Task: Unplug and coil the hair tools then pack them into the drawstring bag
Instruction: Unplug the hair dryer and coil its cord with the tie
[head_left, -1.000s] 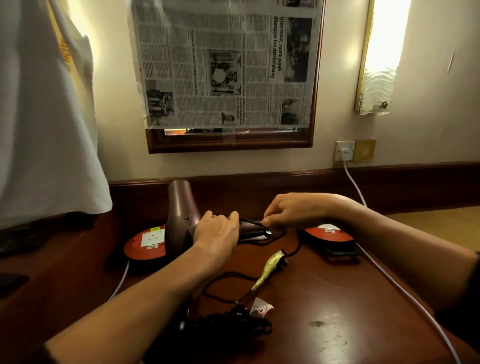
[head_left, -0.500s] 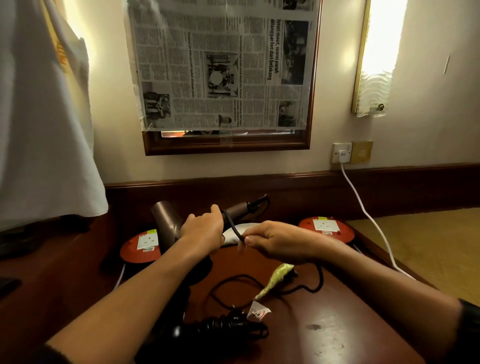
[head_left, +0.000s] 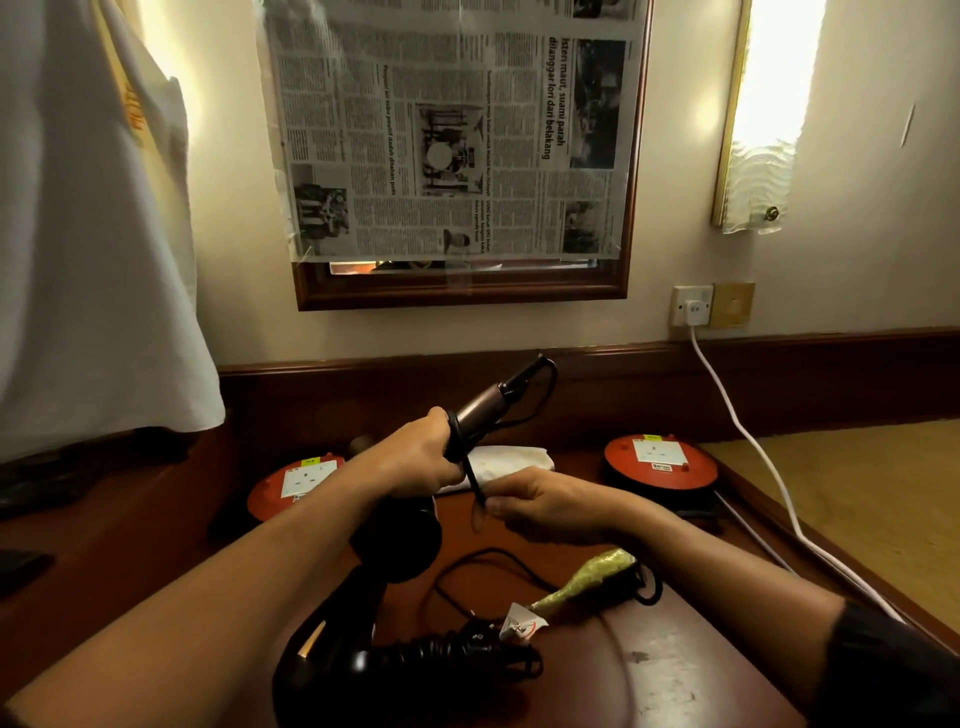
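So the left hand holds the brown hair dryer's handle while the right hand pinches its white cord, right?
Not quite. The head view shows the cord is black, not white. The left hand does hold the brown hair dryer's handle, and the right hand pinches that cord.

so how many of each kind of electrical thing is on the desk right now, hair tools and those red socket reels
hair dryers: 2, a brown one gripped by the left hand and a black one lying at the near edge
red socket reels: 2, one on the left and one on the right
total: 4
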